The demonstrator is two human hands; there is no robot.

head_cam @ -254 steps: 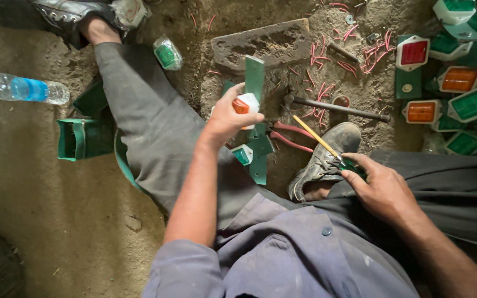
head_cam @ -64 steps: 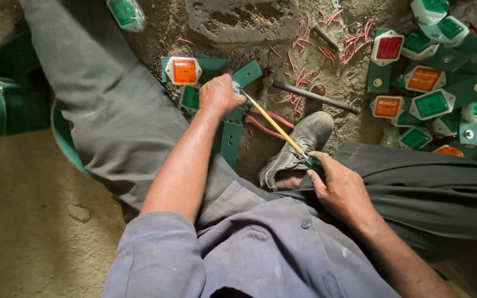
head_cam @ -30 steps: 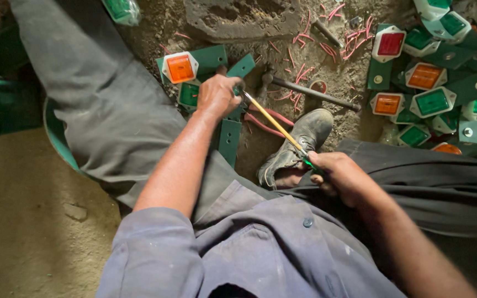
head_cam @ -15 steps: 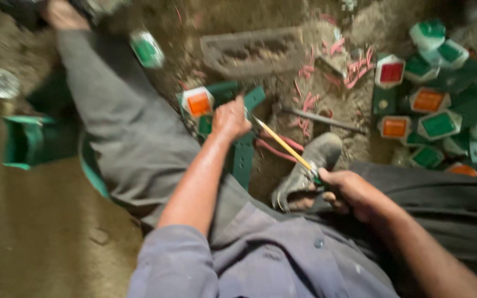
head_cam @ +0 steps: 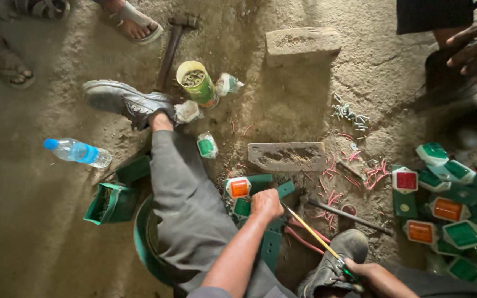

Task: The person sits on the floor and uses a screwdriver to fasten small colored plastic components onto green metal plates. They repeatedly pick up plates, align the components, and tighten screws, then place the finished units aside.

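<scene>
My left hand [head_cam: 266,203] is closed on a green metal bracket [head_cam: 271,245] that lies on the dirt floor between my legs. An orange reflector lamp [head_cam: 239,187] and a green one [head_cam: 243,207] sit just left of that hand. My right hand [head_cam: 372,277], at the bottom edge by my right shoe [head_cam: 335,262], grips the green handle of a yellow-shafted screwdriver [head_cam: 314,237]. The shaft slants up-left and its tip ends beside my left hand.
Several red, orange and green lamps [head_cam: 448,221] are piled at the right, and a metal rod [head_cam: 349,216] lies near them. A grey plate [head_cam: 287,156], stone block [head_cam: 302,41], loose screws [head_cam: 349,113], can of screws [head_cam: 194,83], hammer [head_cam: 169,49], water bottle [head_cam: 75,152] and green box [head_cam: 109,203] lie around. Another person's hands [head_cam: 476,47] are at top right.
The view has lifted and widened, so more of the floor and other people's feet show. My left hand stays on the bracket and my right hand keeps the screwdriver.
</scene>
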